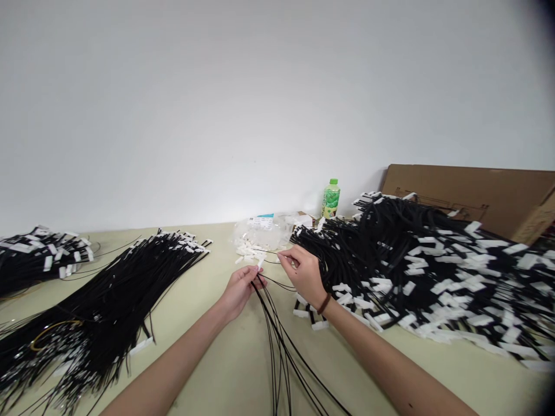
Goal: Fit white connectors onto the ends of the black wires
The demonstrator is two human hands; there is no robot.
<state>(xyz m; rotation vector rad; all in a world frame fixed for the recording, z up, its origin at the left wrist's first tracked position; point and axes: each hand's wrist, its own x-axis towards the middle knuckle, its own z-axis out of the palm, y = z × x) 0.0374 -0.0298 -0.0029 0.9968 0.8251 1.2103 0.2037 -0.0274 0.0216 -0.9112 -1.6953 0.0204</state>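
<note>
Above the table (217, 370), short of its far edge, the left hand (243, 290) clasps black wires (274, 319), the right hand (306, 276) pinching a strand (266, 251) that tugging could tangle.

Cable-assy workshop: blk cable bundles (125, 283) L of L hand (243, 289), bigger cable pile (381, 231) w/ wht ends (472, 227) R of R hand (306, 274), carton (463, 193) beyond.

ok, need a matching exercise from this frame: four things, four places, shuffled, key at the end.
1. green-capped plastic bottle
2. brown cardboard box
3. dark brown wristband
4. bunch of thin black cables

A. on the wrist of the right hand
B. in the left hand
C. upright near the wall, left of the box
D. reaching the picture's right edge

Pairs: 1-C, 2-D, 3-A, 4-B
</note>
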